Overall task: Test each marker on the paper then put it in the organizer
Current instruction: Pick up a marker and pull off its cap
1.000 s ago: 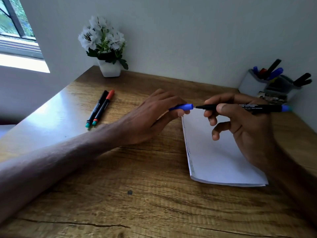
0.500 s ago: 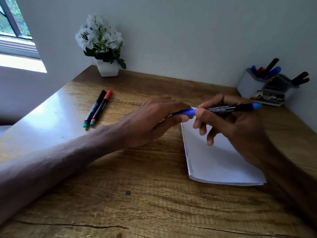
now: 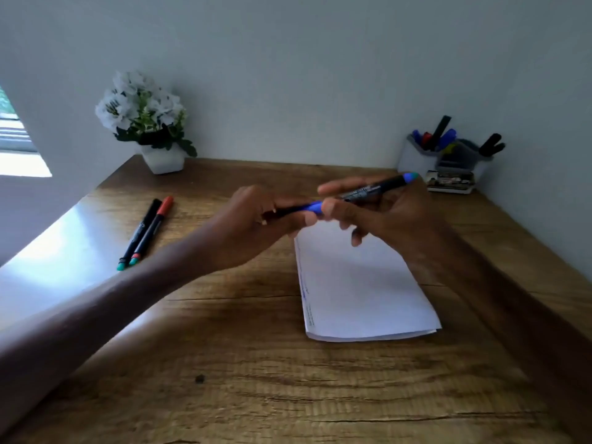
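Observation:
A blue marker (image 3: 374, 189) with a black barrel is held above the far end of the white paper (image 3: 362, 290). My right hand (image 3: 384, 216) grips its barrel. My left hand (image 3: 256, 222) pinches the blue cap (image 3: 312, 207), which sits on the marker's tip end. Two more markers lie side by side on the table at the left, a black one (image 3: 141, 230) and a red-capped one (image 3: 153, 227). The white organizer (image 3: 419, 160) stands at the back right by the wall, with several markers upright in it.
A white pot of white flowers (image 3: 163, 160) stands at the back left corner. A small box (image 3: 450, 182) lies in front of the organizer. The wooden table (image 3: 256, 379) meets walls at the back and right. A window is at the far left.
The cap and the marker, apart a second ago, have come together. Both hands have lifted slightly, and the marker's rear end now tilts up toward the organizer.

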`<move>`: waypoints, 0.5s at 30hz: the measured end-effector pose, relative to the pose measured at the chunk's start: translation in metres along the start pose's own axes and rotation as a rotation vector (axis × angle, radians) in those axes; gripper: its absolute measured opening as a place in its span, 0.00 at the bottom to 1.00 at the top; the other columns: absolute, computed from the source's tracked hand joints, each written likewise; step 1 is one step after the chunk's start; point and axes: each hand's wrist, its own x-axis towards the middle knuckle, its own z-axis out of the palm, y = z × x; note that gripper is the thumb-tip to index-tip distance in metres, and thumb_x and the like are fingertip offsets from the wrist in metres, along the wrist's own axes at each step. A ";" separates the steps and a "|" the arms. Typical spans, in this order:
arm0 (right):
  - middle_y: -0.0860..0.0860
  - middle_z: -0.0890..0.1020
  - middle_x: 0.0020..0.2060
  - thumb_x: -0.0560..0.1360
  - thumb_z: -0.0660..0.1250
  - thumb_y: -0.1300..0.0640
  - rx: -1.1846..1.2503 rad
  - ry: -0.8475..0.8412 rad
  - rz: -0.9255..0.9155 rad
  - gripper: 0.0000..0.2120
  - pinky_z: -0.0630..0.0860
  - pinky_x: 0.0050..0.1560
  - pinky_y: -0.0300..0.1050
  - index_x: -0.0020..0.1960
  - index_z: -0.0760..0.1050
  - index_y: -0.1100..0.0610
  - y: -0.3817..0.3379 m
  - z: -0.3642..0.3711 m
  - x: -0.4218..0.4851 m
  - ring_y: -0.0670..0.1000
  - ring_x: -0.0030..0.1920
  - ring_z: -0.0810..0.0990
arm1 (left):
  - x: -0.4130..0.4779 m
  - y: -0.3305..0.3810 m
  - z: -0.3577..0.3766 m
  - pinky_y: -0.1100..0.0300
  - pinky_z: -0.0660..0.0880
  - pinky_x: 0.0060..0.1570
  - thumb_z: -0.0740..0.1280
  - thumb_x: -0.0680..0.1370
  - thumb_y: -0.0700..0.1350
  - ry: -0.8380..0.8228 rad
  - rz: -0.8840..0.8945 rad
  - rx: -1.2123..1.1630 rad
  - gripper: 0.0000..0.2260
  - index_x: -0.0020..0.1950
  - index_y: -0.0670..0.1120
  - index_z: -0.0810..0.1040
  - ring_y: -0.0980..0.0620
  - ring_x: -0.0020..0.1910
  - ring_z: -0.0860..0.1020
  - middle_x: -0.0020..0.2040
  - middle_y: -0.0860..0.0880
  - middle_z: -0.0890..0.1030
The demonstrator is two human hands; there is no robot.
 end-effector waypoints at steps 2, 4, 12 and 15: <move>0.50 0.88 0.42 0.71 0.76 0.54 0.073 0.146 0.016 0.11 0.83 0.34 0.44 0.52 0.85 0.55 -0.004 -0.010 0.003 0.47 0.40 0.86 | 0.011 0.000 -0.004 0.54 0.74 0.34 0.68 0.80 0.57 0.070 -0.014 0.072 0.15 0.63 0.54 0.84 0.55 0.34 0.79 0.37 0.50 0.83; 0.48 0.88 0.40 0.72 0.77 0.57 0.036 0.309 -0.041 0.08 0.82 0.38 0.40 0.51 0.85 0.57 -0.007 -0.024 0.006 0.45 0.39 0.85 | 0.022 0.003 -0.008 0.59 0.70 0.33 0.70 0.79 0.56 0.105 -0.016 0.148 0.14 0.62 0.54 0.84 0.57 0.31 0.75 0.35 0.49 0.82; 0.52 0.88 0.45 0.74 0.68 0.46 -0.900 0.229 -0.434 0.15 0.78 0.51 0.61 0.50 0.87 0.55 0.001 -0.056 0.012 0.55 0.48 0.85 | 0.083 0.044 0.004 0.66 0.66 0.30 0.72 0.79 0.50 0.116 0.171 0.252 0.11 0.44 0.43 0.86 0.47 0.34 0.76 0.31 0.48 0.81; 0.53 0.87 0.44 0.76 0.66 0.45 -0.959 0.307 -0.441 0.16 0.77 0.50 0.59 0.51 0.86 0.54 0.007 -0.074 0.013 0.55 0.46 0.83 | 0.101 0.056 0.018 0.66 0.70 0.30 0.73 0.78 0.53 0.222 0.154 0.164 0.10 0.45 0.46 0.86 0.52 0.31 0.78 0.32 0.52 0.82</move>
